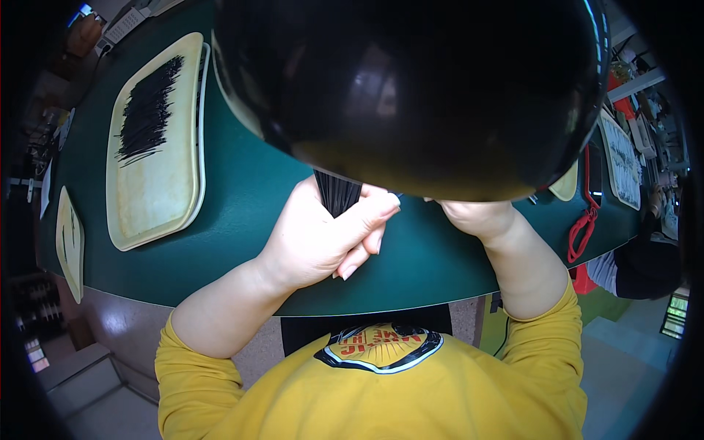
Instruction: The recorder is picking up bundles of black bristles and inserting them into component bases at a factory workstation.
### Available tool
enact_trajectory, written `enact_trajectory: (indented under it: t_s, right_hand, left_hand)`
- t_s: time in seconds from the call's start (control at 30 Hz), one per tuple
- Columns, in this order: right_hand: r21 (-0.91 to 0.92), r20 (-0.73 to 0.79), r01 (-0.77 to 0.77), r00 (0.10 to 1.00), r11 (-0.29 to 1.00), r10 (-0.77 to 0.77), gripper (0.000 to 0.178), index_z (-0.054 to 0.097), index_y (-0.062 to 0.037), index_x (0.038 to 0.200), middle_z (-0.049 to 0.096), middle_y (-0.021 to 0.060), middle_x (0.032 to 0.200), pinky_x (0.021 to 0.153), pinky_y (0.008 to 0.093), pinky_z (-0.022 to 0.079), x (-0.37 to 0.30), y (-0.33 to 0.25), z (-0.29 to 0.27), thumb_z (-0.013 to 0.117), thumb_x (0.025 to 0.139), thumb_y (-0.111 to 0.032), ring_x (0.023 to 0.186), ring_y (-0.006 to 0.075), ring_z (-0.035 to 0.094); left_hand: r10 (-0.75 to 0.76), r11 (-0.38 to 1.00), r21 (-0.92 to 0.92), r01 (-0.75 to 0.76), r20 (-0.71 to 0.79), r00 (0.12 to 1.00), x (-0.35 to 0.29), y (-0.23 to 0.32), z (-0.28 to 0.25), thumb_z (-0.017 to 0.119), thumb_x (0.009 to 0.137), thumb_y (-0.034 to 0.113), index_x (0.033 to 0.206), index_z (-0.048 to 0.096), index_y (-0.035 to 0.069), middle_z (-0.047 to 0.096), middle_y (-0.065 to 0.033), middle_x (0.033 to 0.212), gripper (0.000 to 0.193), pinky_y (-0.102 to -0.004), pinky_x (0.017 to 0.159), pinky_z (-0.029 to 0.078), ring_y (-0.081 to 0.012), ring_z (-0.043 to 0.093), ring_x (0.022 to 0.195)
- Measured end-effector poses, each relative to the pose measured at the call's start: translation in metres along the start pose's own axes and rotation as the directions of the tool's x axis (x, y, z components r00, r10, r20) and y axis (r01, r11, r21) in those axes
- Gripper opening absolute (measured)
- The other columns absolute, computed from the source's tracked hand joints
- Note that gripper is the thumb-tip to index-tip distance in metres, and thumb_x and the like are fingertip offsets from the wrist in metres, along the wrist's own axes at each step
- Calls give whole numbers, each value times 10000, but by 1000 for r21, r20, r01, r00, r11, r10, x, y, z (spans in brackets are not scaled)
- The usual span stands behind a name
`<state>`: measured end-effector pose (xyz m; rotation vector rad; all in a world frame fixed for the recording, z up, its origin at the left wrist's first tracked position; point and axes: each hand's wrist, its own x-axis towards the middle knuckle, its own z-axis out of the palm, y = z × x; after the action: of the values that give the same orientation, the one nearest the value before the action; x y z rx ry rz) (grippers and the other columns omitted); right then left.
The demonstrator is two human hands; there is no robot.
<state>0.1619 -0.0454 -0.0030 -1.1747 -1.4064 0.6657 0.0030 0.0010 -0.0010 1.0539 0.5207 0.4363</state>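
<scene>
My left hand (319, 235) is closed around a bundle of thin black strands (337, 194) above the green table. The thumb lies across the front of the bundle, and its upper end disappears behind a large glossy black dome (411, 95). My right hand (480, 216) is at the dome's lower right edge. Its fingers are hidden there, so I cannot see what it holds. Farther left, many similar black strands (150, 110) lie side by side on a cream tray (150, 213).
The green table (235, 249) curves along its near edge. A smaller cream tray (71, 257) with a few dark strands lies at far left. On the right are a red looped handle (583, 235) and a pale tray (622, 161). Another person (645, 264) is at the far right.
</scene>
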Motion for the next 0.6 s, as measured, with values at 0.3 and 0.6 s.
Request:
enact_trajectory:
  t_s: [0.3, 0.6]
  right_hand:
    - [406, 132, -270, 963, 873, 237, 214, 519, -4, 622, 490, 9, 536, 454, 156, 321, 8, 0, -5, 470, 785, -134, 452, 31, 399]
    - [18, -64, 53, 997, 998, -51, 129, 464, -7, 636, 508, 23, 543, 462, 143, 356, 8, -3, -2, 588, 674, -3, 506, 19, 459]
  left_hand:
    - [42, 999, -25, -41, 22, 999, 0, 0, -4, 409, 835, 128, 780, 450, -22, 477, -67, 493, 165, -156, 275, 276, -59, 331, 264]
    - [-24, 993, -119, 25, 10, 1000, 0, 0, -7, 340, 863, 160, 791, 452, -21, 467, -56, 481, 225, -153, 260, 273, -54, 326, 255]
